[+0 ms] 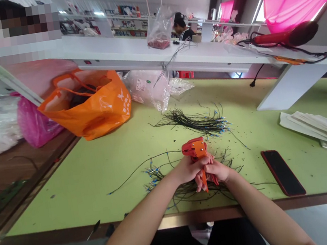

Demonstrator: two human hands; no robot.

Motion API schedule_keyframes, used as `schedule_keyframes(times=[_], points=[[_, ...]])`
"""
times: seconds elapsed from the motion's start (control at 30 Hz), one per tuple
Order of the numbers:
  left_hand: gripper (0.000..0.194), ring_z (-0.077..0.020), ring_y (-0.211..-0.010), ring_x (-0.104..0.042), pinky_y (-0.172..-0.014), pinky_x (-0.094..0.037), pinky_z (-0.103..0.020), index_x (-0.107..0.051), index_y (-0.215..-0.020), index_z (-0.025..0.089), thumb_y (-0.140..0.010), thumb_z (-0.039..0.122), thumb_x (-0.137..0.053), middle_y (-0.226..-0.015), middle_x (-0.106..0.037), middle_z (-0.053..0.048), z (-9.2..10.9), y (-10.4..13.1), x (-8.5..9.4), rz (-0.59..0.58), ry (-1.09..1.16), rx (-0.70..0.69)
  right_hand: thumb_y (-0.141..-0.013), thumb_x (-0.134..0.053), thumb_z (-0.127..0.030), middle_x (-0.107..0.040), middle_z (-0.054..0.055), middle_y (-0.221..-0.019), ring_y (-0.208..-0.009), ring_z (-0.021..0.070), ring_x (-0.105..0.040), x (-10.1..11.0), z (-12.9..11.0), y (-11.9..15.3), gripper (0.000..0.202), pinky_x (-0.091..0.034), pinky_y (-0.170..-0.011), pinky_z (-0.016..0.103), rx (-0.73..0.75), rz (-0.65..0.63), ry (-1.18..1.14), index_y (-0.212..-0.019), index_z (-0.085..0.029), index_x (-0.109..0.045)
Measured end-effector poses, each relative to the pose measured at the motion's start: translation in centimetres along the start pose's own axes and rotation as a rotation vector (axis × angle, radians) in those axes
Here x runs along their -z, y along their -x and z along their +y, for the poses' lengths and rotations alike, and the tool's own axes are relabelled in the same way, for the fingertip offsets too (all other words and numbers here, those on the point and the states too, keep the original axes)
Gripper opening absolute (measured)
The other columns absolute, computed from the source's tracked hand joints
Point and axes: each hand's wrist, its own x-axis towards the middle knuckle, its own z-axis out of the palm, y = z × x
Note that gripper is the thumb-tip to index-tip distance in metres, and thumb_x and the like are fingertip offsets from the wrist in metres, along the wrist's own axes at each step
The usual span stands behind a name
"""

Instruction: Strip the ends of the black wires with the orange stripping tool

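An orange-red wire stripper (pixel 197 147) is held over the table, head up and handles down. My left hand (pixel 190 168) is closed round its handle just below the head. My right hand (pixel 218 170) is closed on the handles from the other side, its fingers overlapping the left ones. A thin black wire (pixel 136 168) runs from the tool's jaw out to the left and ends in a blue tip. Beneath my hands lies a bundle of black wires (pixel 186 194) with blue ends. Farther back is another pile of black wires (pixel 195 121), blue tips to the right.
A phone (pixel 283 172) and folded white cloth or paper (pixel 314 126) lie on the right. An orange bag (pixel 100 107) and clear plastic bags (pixel 149 88) stand at the back left. A shelf (pixel 128 54) spans the back, bearing a red corded tool (pixel 286 36). Another person (pixel 184 29) sits beyond.
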Motion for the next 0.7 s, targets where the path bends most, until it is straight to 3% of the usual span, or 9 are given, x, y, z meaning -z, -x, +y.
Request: schedule_keyframes(times=[0.1,0.37,0.53,0.6,0.7], points=[[0.029,-0.0293,-0.07,-0.074,-0.061,-0.059,-0.036,-0.071,-0.075,0.02,-0.069,0.043,-0.089,-0.062,-0.068,-0.007,0.2,-0.2,0.2,-0.119,-0.067,0.037,-0.075,-0.079,-0.072,-0.073,0.008,-0.067,-0.051,0.0145,-0.065,-0.1,-0.3,0.0,0.061,-0.057,-0.052,0.025,-0.027,0.056,0.017,-0.076,-0.011,-0.07],[0.031,-0.0266,-0.064,-0.072,-0.058,-0.056,-0.033,-0.072,-0.077,0.017,-0.075,0.046,-0.083,-0.065,-0.069,-0.009,0.2,-0.4,1.0,-0.155,-0.162,0.046,-0.078,-0.078,-0.069,-0.072,0.008,-0.071,-0.066,0.016,-0.072,-1.0,-0.9,0.2,0.059,-0.06,-0.067,0.026,-0.09,0.109,0.057,-0.076,-0.01,-0.068],[0.039,-0.0239,-0.075,-0.071,-0.068,-0.057,-0.033,-0.072,-0.078,0.017,-0.082,0.055,-0.073,-0.08,-0.072,-0.01,-0.5,-1.3,1.4,-0.219,-0.211,-0.036,-0.075,-0.082,-0.067,-0.068,0.003,-0.064,-0.054,0.014,-0.066,-1.4,0.1,-0.4,0.057,-0.058,-0.052,0.024,-0.015,0.246,-0.006,-0.075,-0.012,-0.067],[0.043,-0.0242,-0.082,-0.07,-0.074,-0.056,-0.033,-0.07,-0.074,0.017,-0.084,0.059,-0.069,-0.083,-0.072,-0.01,-0.9,-1.5,1.4,-0.227,-0.209,-0.054,-0.077,-0.079,-0.068,-0.064,0.001,-0.059,-0.048,0.013,-0.062,-1.5,0.6,-0.8,0.058,-0.055,-0.046,0.023,0.021,0.252,-0.024,-0.073,-0.012,-0.066],[0.051,-0.0242,-0.077,-0.069,-0.069,-0.054,-0.033,-0.07,-0.077,0.018,-0.078,0.068,-0.073,-0.081,-0.07,-0.01,-1.0,-1.3,1.4,-0.223,-0.172,0.002,-0.077,-0.079,-0.068,-0.061,0.0,-0.055,-0.044,0.0119,-0.057,-1.6,0.8,-0.9,0.057,-0.053,-0.043,0.024,0.078,0.239,-0.042,-0.072,-0.013,-0.065]])
